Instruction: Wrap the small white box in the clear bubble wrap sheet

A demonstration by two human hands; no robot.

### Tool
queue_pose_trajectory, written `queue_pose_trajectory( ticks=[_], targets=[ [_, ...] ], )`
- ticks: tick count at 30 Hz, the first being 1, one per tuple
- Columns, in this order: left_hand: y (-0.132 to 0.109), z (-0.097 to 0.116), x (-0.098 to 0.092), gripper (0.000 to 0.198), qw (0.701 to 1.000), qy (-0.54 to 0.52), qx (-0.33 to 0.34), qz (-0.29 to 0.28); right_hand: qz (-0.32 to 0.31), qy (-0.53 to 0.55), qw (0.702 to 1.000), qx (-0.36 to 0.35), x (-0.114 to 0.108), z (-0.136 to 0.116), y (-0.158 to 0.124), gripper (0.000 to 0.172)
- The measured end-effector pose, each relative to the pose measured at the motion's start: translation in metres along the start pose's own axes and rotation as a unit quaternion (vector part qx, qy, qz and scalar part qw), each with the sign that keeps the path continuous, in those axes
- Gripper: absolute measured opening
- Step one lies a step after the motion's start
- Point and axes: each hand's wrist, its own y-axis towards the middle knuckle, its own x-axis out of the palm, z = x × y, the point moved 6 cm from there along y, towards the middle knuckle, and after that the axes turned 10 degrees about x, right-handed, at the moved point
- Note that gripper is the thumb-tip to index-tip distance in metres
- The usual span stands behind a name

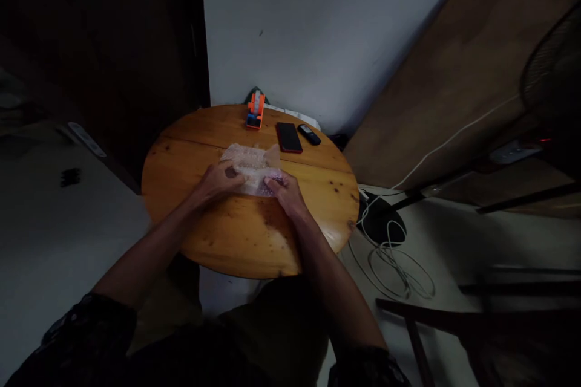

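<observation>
The right hand (pixel 285 190) pinches the bubble wrap (pixel 253 180); the left hand (pixel 219 178), curled, touches it, grip closure unclear.

On the round brown wooden table (pixel 227 236) we find, in front, the clear plastic bubble wrap (pixel 245 155). Behind it stands the orange plastic tape dispenser (pixel 255 116); to its right, the black rectangular phone (pixel 289 136), then the dark oblong handset (pixel 309 134).

Near the far edge of a round wooden table (pixel 213 236), an orange tape dispenser (pixel 255 112) stands left of a dark, red-edged smartphone (pixel 289 137) and a small black handset (pixel 309 134). Beyond the table's right edge, a pale cable (pixel 394 259) lies in loose loops on the floor (pixel 445 242)
</observation>
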Motion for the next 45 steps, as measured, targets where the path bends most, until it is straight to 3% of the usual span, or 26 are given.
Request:
queue_pose_trajectory(
  ticks=[5,9,14,21,25,28,31,34,36,38,41,45],
  targets=[
    [-0.001,0.003,0.008,0.028,0.995,-0.096,0.018,0.009,0.023,0.017,0.999,0.023,-0.002,0.002,0.000,0.023],
    [0.002,0.001,0.010,0.024,0.993,-0.113,-0.015,0.027,0.041,0.035,0.998,0.030,-0.003,-0.003,-0.003,0.023],
    [0.004,0.001,0.009,0.019,0.992,-0.120,-0.006,0.034,0.068,0.037,0.996,0.048,-0.007,-0.001,-0.005,0.023],
    [0.002,0.001,0.009,0.019,0.990,-0.137,0.013,0.031,0.079,-0.002,0.995,0.062,-0.010,-0.001,-0.008,0.023],
    [0.003,-0.004,0.013,0.019,0.985,-0.169,0.011,0.035,0.101,-0.118,0.987,0.032,-0.013,-0.005,-0.006,0.022],
    [0.004,-0.009,0.018,0.022,0.982,-0.186,0.005,0.024,0.144,-0.241,0.960,-0.003,-0.016,-0.009,-0.007,0.019],
    [0.005,-0.013,0.020,0.027,0.985,-0.171,-0.001,0.020,0.178,-0.334,0.922,-0.086,-0.013,-0.021,-0.016,0.021],
    [0.005,-0.012,0.020,0.028,0.987,-0.160,0.005,0.022,0.197,-0.441,0.851,-0.206,0.004,-0.041,-0.034,0.026],
    [0.007,-0.010,0.020,0.027,0.987,-0.159,0.008,0.022,0.173,-0.508,0.801,-0.267,0.022,-0.049,-0.046,0.027],
    [0.008,-0.007,0.019,0.025,0.988,-0.156,0.011,0.021,0.110,-0.549,0.772,-0.302,0.042,-0.049,-0.052,0.030],
    [0.008,-0.004,0.014,0.026,0.989,-0.145,0.006,0.014,0.040,-0.568,0.765,-0.302,0.058,-0.042,-0.052,0.035],
    [0.004,-0.005,0.002,0.040,0.988,-0.149,-0.006,-0.033,0.024,-0.578,0.767,-0.276,0.059,-0.038,-0.049,0.037]
  ],
)
